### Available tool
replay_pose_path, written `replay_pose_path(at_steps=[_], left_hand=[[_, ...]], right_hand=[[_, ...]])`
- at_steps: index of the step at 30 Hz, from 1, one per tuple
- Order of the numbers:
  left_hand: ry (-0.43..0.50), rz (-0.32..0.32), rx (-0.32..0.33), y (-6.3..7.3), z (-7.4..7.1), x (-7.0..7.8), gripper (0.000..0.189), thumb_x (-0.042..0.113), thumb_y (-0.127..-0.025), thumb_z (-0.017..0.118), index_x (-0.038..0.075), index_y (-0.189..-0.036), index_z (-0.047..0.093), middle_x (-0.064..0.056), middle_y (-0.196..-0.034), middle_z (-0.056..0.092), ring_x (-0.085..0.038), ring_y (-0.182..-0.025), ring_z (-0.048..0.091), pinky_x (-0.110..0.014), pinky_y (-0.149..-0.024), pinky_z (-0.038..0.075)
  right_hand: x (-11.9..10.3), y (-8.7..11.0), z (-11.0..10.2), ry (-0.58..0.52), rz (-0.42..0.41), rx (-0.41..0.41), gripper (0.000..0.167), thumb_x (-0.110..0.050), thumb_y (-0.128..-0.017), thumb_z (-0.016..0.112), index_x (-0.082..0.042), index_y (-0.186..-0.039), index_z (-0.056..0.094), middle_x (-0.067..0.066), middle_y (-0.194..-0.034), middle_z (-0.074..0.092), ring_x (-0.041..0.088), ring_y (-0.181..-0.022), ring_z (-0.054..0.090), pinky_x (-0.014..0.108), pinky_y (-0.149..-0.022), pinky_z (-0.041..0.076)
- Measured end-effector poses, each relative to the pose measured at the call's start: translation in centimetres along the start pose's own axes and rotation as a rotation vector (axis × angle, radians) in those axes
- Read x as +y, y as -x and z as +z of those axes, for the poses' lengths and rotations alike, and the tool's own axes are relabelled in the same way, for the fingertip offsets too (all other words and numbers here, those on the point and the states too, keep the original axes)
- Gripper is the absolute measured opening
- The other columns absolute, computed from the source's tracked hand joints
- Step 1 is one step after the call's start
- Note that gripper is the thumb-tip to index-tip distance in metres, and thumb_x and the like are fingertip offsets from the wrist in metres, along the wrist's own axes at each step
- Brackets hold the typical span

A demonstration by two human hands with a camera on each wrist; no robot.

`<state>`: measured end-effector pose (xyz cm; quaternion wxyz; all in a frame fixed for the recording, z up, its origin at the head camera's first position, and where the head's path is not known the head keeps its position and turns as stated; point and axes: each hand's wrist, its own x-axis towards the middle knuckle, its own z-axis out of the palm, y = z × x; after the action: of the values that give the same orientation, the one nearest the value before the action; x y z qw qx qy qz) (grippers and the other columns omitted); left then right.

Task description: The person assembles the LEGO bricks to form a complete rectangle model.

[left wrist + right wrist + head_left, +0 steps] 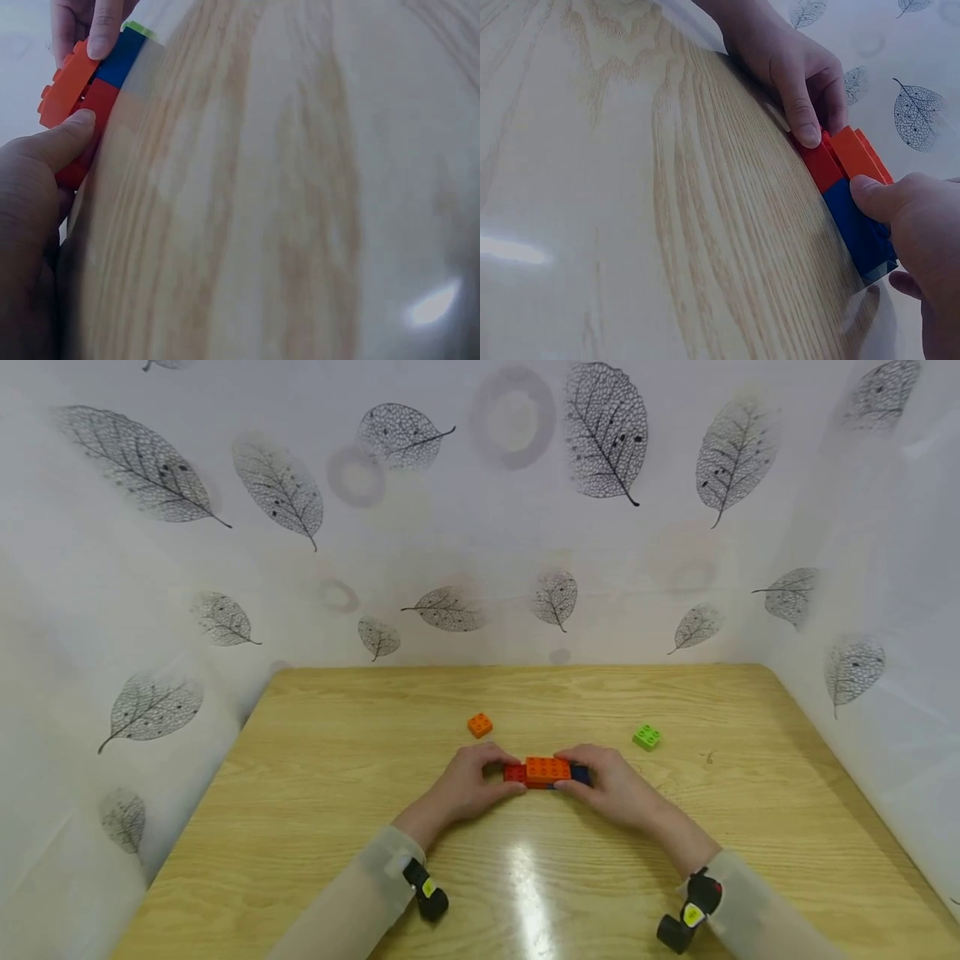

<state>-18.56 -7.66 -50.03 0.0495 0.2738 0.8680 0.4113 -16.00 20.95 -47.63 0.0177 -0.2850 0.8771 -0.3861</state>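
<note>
A red brick [514, 773] and a dark blue brick [855, 225] lie end to end on the table. Over their joint sits a longer orange brick [547, 768], spanning part of both, with a narrow gap showing beneath it in the left wrist view. My left hand [474, 782] pinches the red brick at its left end, thumb on the near side. From the right, my right hand [613, 787] grips the orange brick between thumb and fingers, its thumb low near the blue brick. The fingers behind the bricks are partly hidden.
Behind the hands, a small orange brick [480, 725] lies on the wooden table [360, 718]. A small light green brick [647, 737] is farther right. A white leaf-patterned cloth [480, 527] hangs along the back and sides.
</note>
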Motion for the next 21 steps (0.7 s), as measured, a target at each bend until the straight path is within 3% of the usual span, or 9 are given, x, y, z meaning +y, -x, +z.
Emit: replay_pose_path(at_steps=[7,13,17,21], left_hand=[[0.008,-0.003,-0.016,-0.1,-0.1,0.3,0.042,0.041,-0.092,0.085,0.017,-0.125,0.078,0.010,-0.115,0.072,-0.009,-0.111,0.064,-0.037,-0.104,0.049],[0.046,0.038,-0.016,-0.6,-0.1,1.4,0.055,0.046,-0.096,0.079,0.013,-0.139,0.071,0.004,-0.134,0.070,-0.012,-0.125,0.062,-0.039,-0.109,0.049],[0.077,0.091,-0.017,-1.1,0.0,2.1,0.047,0.039,-0.099,0.077,0.010,-0.136,0.072,0.002,-0.133,0.071,-0.013,-0.125,0.063,-0.037,-0.106,0.051],[0.154,0.083,-0.037,-1.4,0.0,2.5,0.034,0.026,-0.099,0.079,0.009,-0.128,0.077,0.003,-0.121,0.075,-0.009,-0.114,0.067,-0.028,-0.096,0.056]], right_hand=[[0.0,0.0,0.0,0.023,-0.006,-0.003,0.040,-0.025,-0.099,0.078,-0.009,-0.135,0.070,-0.003,-0.122,0.071,0.011,-0.107,0.066,0.042,-0.095,0.056],[-0.2,0.1,-0.2,0.034,0.012,-0.020,0.049,-0.031,-0.101,0.076,-0.006,-0.141,0.066,0.000,-0.128,0.071,0.015,-0.112,0.066,0.045,-0.099,0.055],[-0.3,0.2,-0.5,0.015,0.024,-0.014,0.054,-0.034,-0.101,0.075,-0.003,-0.144,0.064,0.005,-0.137,0.068,0.023,-0.125,0.064,0.049,-0.105,0.051],[-0.3,0.2,-0.6,-0.037,0.027,-0.013,0.047,-0.029,-0.101,0.075,-0.004,-0.141,0.067,0.001,-0.133,0.071,0.020,-0.123,0.065,0.048,-0.105,0.051]])
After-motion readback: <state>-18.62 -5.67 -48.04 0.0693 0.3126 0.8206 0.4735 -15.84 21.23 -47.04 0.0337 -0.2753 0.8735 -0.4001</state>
